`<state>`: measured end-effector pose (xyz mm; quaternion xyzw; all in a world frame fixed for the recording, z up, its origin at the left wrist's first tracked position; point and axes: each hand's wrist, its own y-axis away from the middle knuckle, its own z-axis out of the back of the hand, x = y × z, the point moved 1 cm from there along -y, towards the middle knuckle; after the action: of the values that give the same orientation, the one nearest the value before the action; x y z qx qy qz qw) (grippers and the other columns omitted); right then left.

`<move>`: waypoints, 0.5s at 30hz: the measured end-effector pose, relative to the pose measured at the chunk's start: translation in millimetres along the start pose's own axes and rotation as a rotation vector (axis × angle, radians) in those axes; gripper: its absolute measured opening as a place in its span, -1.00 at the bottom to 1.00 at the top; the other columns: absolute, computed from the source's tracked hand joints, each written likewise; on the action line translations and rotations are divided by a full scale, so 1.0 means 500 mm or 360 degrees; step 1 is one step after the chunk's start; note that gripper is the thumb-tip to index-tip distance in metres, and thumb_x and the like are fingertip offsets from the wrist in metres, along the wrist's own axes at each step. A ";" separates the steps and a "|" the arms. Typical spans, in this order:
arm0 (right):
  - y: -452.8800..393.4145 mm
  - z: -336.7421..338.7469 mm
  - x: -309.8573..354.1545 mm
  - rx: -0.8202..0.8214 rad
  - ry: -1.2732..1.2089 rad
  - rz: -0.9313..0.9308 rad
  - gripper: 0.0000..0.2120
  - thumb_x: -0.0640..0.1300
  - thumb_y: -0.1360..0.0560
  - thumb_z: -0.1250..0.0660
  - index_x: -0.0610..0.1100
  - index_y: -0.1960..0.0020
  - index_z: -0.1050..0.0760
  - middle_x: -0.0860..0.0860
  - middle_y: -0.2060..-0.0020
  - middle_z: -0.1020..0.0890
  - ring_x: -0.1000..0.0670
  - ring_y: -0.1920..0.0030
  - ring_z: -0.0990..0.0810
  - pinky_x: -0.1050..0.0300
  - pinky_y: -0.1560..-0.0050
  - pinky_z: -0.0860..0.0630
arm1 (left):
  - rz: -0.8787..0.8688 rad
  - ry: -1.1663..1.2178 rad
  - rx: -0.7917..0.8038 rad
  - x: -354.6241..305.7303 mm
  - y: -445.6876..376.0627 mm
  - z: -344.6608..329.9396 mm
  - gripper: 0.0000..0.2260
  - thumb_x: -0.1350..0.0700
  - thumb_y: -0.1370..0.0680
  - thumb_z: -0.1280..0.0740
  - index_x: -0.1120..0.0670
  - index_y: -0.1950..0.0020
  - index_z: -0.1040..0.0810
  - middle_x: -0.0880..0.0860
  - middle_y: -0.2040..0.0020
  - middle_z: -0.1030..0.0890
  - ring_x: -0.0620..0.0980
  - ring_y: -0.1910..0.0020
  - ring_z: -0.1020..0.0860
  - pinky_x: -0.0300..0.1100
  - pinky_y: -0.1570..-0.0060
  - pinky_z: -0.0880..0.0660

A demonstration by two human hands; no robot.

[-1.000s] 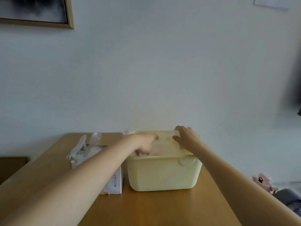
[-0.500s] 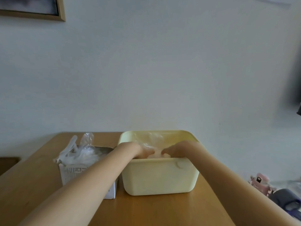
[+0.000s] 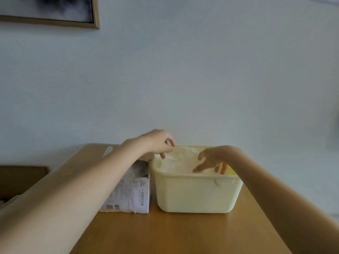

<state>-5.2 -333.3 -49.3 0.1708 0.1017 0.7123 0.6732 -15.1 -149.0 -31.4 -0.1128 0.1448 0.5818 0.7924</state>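
- Plastic liner (image 3: 180,162), thin, clear and crumpled, lies inside the pale yellow bin (image 3: 196,195), which stands on the wooden table (image 3: 174,233) straight ahead, its long side running left to right.
- Right hand (image 3: 212,159) is the nearer one: it reaches down into the bin's right half, fingers spread and loose, pressing the film and gripping nothing.
- Left hand (image 3: 157,143) hovers over the back-left corner of the rim, fingers curled, thumb and forefinger seemingly pinching the liner's edge.
- That edge looks set to go outward over the left rim.
- White carton (image 3: 132,195) sits just beside the bin's left wall.
- Framed picture (image 3: 95,15) hangs on the far wall.
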 end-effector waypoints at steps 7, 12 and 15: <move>0.045 0.046 0.195 -0.0455 -0.0744 0.0807 -0.73 -0.27 -0.50 -0.34 -0.34 -0.18 -0.49 -0.27 -0.03 -0.62 -0.10 0.16 -0.62 0.16 0.18 -0.58 | 0.0325 0.0128 -0.0651 0.131 0.091 0.068 -0.82 0.14 -0.55 -0.28 0.13 -0.08 -0.62 0.07 -0.08 -0.62 0.05 -0.07 -0.56 -0.15 -0.02 -0.45; 0.007 -0.024 0.339 -0.0397 -0.0757 0.0831 -0.65 -0.29 -0.51 -0.31 -0.30 -0.28 -0.43 -0.24 -0.09 -0.60 -0.09 0.29 -0.57 0.12 0.20 -0.57 | 0.0520 0.0498 -0.0459 0.197 0.138 0.070 -0.89 0.15 -0.52 -0.35 0.12 -0.03 -0.58 0.06 0.14 -0.61 -0.04 0.28 -0.55 -0.27 0.27 -0.49; -0.008 -0.038 0.366 -0.0676 -0.0692 0.0803 -0.82 -0.28 -0.50 -0.28 -0.32 -0.01 -0.60 -0.22 0.19 -0.64 -0.06 0.25 -0.53 0.15 0.28 -0.47 | 0.0540 0.0583 -0.0285 0.206 0.138 0.051 -0.92 0.23 -0.52 -0.32 0.17 0.04 -0.59 0.09 0.27 -0.59 -0.04 0.38 -0.53 -0.25 0.30 -0.50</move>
<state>-15.0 -149.4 -48.9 0.1941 -0.2382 0.8077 0.5033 -49.5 -28.1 -45.4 -0.2599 0.2505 0.6866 0.6311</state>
